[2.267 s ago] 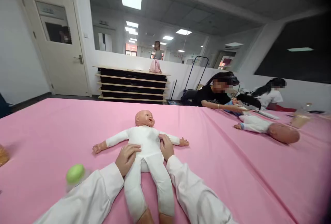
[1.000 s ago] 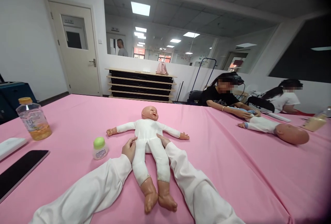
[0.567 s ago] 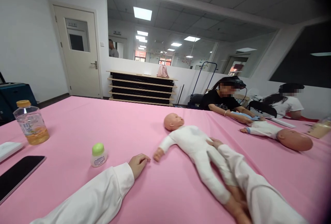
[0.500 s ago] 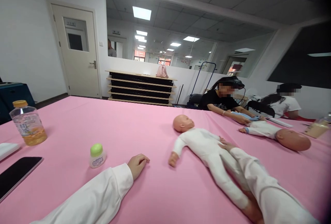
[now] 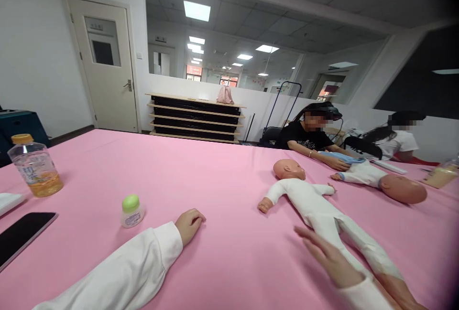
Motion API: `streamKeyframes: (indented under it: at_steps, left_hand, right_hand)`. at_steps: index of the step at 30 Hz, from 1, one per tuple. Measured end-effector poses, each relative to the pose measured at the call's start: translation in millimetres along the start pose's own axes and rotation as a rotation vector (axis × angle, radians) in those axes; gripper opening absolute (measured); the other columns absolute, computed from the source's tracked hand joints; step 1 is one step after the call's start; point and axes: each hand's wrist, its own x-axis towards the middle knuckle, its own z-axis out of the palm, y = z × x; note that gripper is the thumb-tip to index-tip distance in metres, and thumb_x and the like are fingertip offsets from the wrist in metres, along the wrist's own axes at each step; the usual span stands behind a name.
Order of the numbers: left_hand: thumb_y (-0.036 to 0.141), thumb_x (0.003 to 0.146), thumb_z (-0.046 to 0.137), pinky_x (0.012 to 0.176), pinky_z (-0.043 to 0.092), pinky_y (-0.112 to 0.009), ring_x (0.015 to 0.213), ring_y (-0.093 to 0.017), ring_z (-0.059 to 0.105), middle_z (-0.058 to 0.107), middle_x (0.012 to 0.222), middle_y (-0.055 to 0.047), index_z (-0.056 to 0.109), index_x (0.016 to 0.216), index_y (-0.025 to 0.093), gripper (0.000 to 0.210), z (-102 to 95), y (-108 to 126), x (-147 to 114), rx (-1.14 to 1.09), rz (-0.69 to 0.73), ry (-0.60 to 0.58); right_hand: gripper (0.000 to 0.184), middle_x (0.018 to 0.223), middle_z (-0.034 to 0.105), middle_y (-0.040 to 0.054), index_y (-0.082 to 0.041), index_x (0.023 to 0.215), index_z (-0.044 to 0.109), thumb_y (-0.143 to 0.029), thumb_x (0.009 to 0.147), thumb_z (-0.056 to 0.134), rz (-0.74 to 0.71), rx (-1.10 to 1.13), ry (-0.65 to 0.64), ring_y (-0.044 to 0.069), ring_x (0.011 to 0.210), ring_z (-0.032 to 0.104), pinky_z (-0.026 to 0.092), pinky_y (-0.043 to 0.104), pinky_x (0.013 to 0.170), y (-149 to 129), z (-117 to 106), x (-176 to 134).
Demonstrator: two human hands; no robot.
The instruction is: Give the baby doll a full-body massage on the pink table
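Observation:
My left hand (image 5: 190, 226) rests on the pink tablecloth (image 5: 229, 262), its fingers loosely curled in and nothing visible in it. To its left stands a small round jar (image 5: 132, 213) with a green lid. On the right a baby doll (image 5: 304, 197) in a white suit lies on its back, head away from me, one arm out to each side. My right hand (image 5: 330, 257), fingers stretched out, is beside and partly in front of the doll's near leg. It grips nothing; I cannot tell whether it touches the leg.
At the left are a bottle (image 5: 36, 169) with orange liquid and a black phone (image 5: 27, 236). Across the table a co-worker (image 5: 311, 131) handles blue cloth (image 5: 342, 157) on a second doll (image 5: 401, 188). Another bottle (image 5: 442, 176) stands far right, with another person (image 5: 396, 138) beyond.
My right hand has come off the doll's middle and moved nearer to me. More of the doll shows, farther right in view. My left hand stays in place.

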Motion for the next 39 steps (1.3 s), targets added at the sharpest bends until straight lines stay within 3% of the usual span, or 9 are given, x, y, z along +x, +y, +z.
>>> streamKeyframes:
  at_steps: [2,6,11,20,27,34,37,39]
  left_hand:
    - [0.014,0.078,0.041,0.080,0.044,-0.030,0.085,-0.015,0.057,0.064,0.085,-0.004,0.065,0.078,0.019,0.025,1.3,1.9,-0.2,0.043,0.008,-0.008]
    - [0.013,0.079,0.039,0.082,0.043,-0.031,0.087,-0.016,0.055,0.062,0.086,-0.005,0.065,0.079,0.018,0.026,2.1,4.4,-1.3,0.099,0.057,-0.037]
    - [0.012,0.079,0.040,0.083,0.043,-0.032,0.087,-0.016,0.053,0.060,0.087,-0.004,0.065,0.081,0.020,0.027,0.6,0.4,-1.6,0.137,0.136,-0.065]
    - [0.011,0.079,0.041,0.084,0.042,-0.032,0.089,-0.017,0.052,0.060,0.088,-0.005,0.066,0.082,0.019,0.026,-0.5,2.6,-1.1,0.169,0.142,-0.073]
    - [0.011,0.079,0.042,0.084,0.043,-0.031,0.089,-0.016,0.052,0.059,0.088,-0.004,0.066,0.083,0.020,0.026,0.4,0.8,-1.8,0.168,0.151,-0.068]
    - [0.010,0.078,0.043,0.084,0.042,-0.031,0.089,-0.016,0.053,0.059,0.088,-0.004,0.066,0.081,0.020,0.025,-2.8,2.6,-0.2,0.146,0.130,-0.088]
    - [0.011,0.078,0.043,0.084,0.042,-0.031,0.089,-0.016,0.053,0.059,0.088,-0.004,0.066,0.082,0.020,0.026,-2.3,2.9,-0.1,0.154,0.125,-0.091]
    - [0.011,0.078,0.043,0.085,0.042,-0.030,0.089,-0.016,0.053,0.059,0.088,-0.005,0.066,0.082,0.019,0.026,-1.9,2.4,-0.6,0.154,0.128,-0.085]
  right_hand:
    - [0.043,0.116,0.057,0.0111,-0.026,0.107,0.061,-0.050,0.082,0.036,-0.042,0.026,-0.086,0.025,0.111,0.053,0.047,0.039,0.088,2.4,12.2,-24.8]
    - [0.053,0.120,0.051,0.0244,-0.007,0.107,0.059,-0.043,0.083,0.029,0.039,-0.188,-0.053,0.033,0.113,0.050,0.045,0.047,0.088,1.9,51.0,-58.0]
    - [0.044,0.118,0.056,0.0175,-0.014,0.109,0.060,-0.038,0.081,0.035,0.007,-0.479,-0.145,0.037,0.107,0.051,0.043,0.052,0.086,-4.8,76.6,-64.3]
    - [0.046,0.119,0.057,0.0142,-0.015,0.109,0.061,-0.041,0.081,0.037,-0.039,-0.433,-0.242,0.035,0.109,0.052,0.044,0.046,0.087,12.2,75.0,-65.3]
    - [0.044,0.116,0.058,0.0157,-0.012,0.106,0.060,-0.036,0.081,0.033,-0.048,-0.443,-0.109,0.034,0.111,0.051,0.043,0.046,0.088,0.2,76.9,-68.3]
    - [0.049,0.114,0.059,0.0170,-0.009,0.103,0.063,-0.039,0.079,0.032,-0.019,-0.377,-0.115,0.037,0.109,0.051,0.043,0.048,0.089,-6.8,74.1,-65.0]
    - [0.049,0.111,0.061,0.0161,-0.011,0.099,0.064,-0.041,0.079,0.032,-0.002,-0.275,-0.117,0.036,0.105,0.054,0.045,0.048,0.086,-15.4,69.8,-59.9]
    - [0.046,0.111,0.061,0.0140,-0.013,0.099,0.063,-0.041,0.081,0.031,-0.008,-0.150,-0.083,0.031,0.103,0.057,0.047,0.043,0.085,-17.6,55.4,-57.0]
